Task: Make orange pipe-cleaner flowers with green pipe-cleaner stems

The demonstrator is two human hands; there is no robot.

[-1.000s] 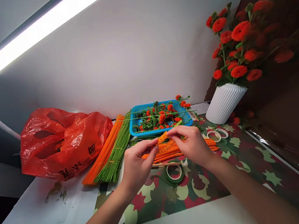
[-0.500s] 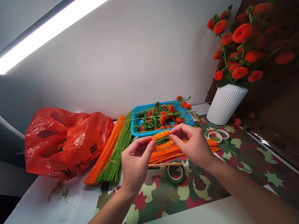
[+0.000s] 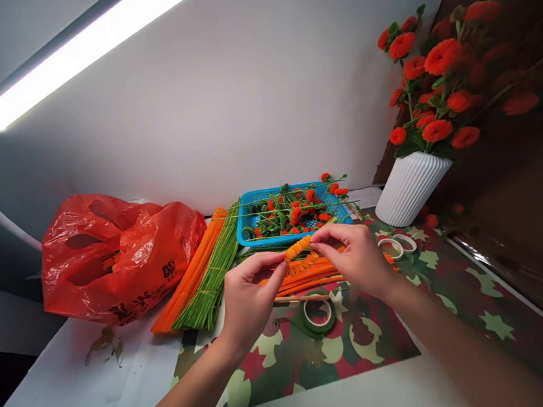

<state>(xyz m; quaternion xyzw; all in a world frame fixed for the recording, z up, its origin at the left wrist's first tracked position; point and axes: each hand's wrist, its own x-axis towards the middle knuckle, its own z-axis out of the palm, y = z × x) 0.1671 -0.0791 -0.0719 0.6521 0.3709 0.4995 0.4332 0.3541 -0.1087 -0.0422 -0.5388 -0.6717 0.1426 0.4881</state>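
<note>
Between my two hands is a coiled orange pipe cleaner (image 3: 298, 248), its loops bent round so that a second coiled stretch shows just below the first. My left hand (image 3: 249, 291) pinches its left end between thumb and forefinger. The right end is pinched in the fingertips of my right hand (image 3: 359, 257). Under the hands, loose orange pipe cleaners (image 3: 291, 285) lie on the patterned mat (image 3: 309, 362), partly hidden by the fingers. Closer to me is a roll of green tape (image 3: 332, 319), with a thin stick (image 3: 299, 298) just behind it.
Behind the hands stands a blue basket (image 3: 240, 233) of small orange flowers and green stems. Orange bundles (image 3: 188, 272) and green bundles (image 3: 212, 282) lean beside a red plastic bag (image 3: 125, 259). Right are tape rolls (image 3: 407, 243) and a white vase (image 3: 410, 191) with orange flowers.
The coil has shifted slightly right and tilted, its right end now higher. My hands have moved slightly right with it, both still pinching it.
</note>
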